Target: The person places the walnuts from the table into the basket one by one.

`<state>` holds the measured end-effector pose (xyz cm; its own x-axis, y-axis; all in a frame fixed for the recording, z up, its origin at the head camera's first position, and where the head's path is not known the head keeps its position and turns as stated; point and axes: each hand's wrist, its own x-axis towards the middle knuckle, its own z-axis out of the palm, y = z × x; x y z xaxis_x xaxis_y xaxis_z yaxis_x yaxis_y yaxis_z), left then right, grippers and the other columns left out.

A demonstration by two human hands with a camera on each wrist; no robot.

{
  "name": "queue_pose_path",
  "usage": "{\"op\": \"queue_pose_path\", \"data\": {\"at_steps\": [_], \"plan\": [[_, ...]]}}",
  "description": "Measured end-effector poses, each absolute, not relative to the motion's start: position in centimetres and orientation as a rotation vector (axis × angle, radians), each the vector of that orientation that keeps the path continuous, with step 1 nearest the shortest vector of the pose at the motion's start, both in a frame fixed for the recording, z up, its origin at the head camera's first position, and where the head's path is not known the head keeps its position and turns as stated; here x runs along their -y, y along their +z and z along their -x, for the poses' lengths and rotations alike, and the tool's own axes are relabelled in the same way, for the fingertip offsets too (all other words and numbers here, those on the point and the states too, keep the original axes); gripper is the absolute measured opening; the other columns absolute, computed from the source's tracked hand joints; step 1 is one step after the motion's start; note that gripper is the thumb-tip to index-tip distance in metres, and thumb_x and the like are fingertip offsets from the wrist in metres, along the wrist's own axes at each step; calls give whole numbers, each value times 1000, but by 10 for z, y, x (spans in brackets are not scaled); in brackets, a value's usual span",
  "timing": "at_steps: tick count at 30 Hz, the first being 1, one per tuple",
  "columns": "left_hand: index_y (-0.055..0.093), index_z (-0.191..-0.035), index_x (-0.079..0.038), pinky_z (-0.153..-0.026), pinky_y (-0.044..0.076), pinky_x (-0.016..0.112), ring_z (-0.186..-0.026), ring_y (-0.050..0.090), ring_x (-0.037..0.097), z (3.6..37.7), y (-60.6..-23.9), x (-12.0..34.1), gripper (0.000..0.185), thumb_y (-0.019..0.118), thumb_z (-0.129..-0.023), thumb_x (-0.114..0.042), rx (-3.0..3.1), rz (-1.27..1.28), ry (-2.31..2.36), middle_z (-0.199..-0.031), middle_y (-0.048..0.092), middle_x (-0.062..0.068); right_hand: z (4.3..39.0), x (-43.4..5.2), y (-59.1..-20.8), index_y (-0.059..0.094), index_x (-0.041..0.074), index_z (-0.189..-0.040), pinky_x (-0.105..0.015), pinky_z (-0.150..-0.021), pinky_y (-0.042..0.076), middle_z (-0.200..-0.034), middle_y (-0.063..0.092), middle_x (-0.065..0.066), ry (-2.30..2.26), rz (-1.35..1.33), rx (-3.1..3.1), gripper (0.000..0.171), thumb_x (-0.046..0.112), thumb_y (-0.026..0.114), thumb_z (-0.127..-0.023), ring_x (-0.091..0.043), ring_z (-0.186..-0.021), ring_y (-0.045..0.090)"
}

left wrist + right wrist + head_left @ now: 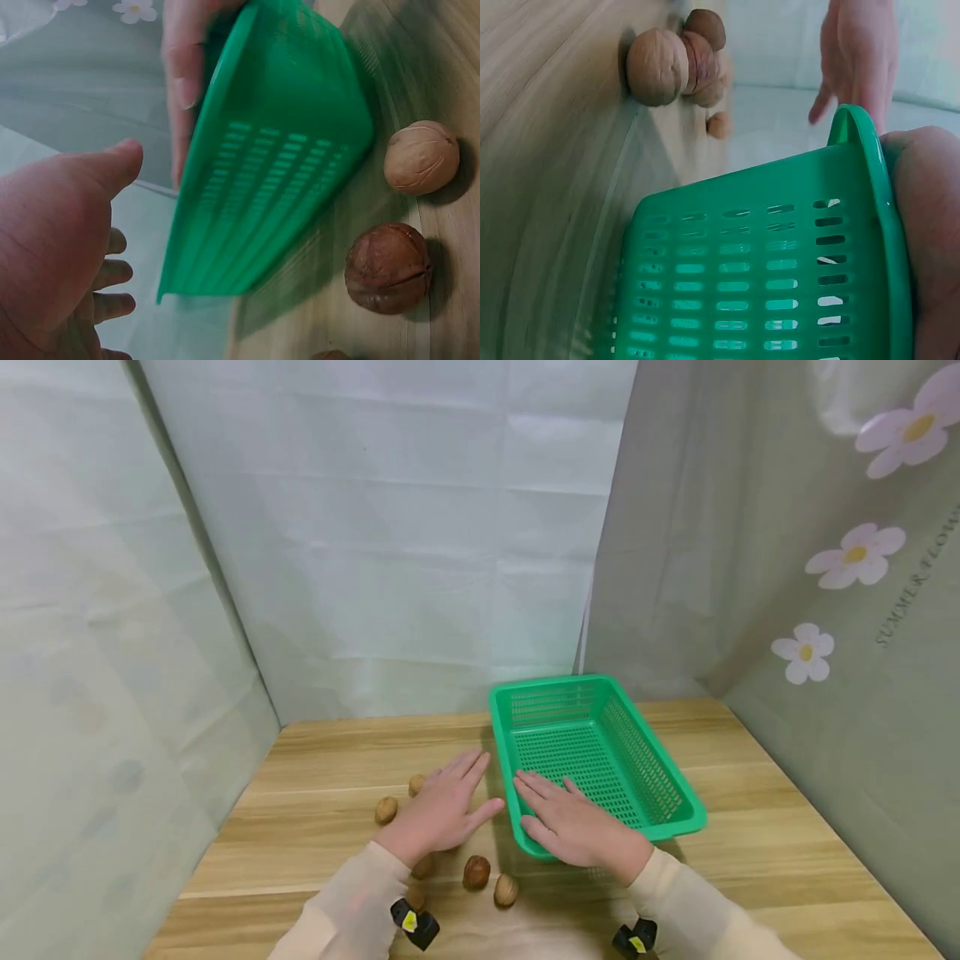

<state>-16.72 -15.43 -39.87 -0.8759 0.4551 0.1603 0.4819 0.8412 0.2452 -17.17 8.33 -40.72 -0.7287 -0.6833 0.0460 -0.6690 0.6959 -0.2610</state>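
Observation:
My left hand [444,808] lies flat on the wooden table [757,827], fingers straight, among several walnuts. One walnut [386,810] sits just left of it and another [416,784] by its fingertips. Two more walnuts [476,872] [506,890] lie near my wrists. My right hand [572,827] rests with straight fingers on the near left corner of an empty green mesh basket [551,683]. In the left wrist view the basket wall [277,150] stands beside two walnuts [421,157] [388,266]. In the right wrist view my palm [930,225] presses the basket rim [870,195].
Pale cloth walls close in the table on the left, back and right; the right one has flower prints [855,556]. The basket stands right of centre, reaching toward the back wall. Bare wood shows to the basket's right and at the table's far left.

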Motion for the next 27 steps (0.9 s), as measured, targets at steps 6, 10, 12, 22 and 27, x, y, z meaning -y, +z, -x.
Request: {"op": "queue_pose_path", "data": {"at_steps": [6,10,12,22,27], "plan": [[24,-152,-4,-105,26,64,-143,21,32,175,-408,143,73,33,-101,-54,2997,744,-439,-157,22,14,173,-78,-407,25,14,-153,-61,-110,18,-158,23,-1,-432,1146,-2812,52,35,28,-106,-21,-144,20],[23,-153,-4,-105,27,62,-143,21,32,172,-413,134,74,31,-101,-56,3028,715,-459,-157,22,13,176,-97,-405,30,15,-152,-61,-110,19,-157,27,-2,-452,1115,-2866,52,39,29,-106,-22,-144,22],[23,-153,-5,-105,28,62,-143,21,30,170,-414,129,73,32,-100,-56,3014,706,-462,-157,22,12,180,-115,-402,33,14,-151,-62,-109,19,-156,29,-4,-472,1064,-2922,54,42,30,-105,-25,-143,24],[19,-153,-5,-108,23,61,-146,9,27,163,-408,106,87,22,-94,-69,2999,682,-462,-159,13,12,215,-214,-402,29,1,-150,-68,-106,17,-155,24,-19,-481,725,-3098,75,53,44,-98,-42,-140,22],[14,-154,-7,-108,20,64,-146,7,29,166,-417,110,90,25,-92,-72,3005,621,-564,-160,9,9,220,-225,-408,18,-3,-152,-65,-107,19,-158,11,-21,-558,633,-3069,89,58,49,-94,-45,-141,16]]}}
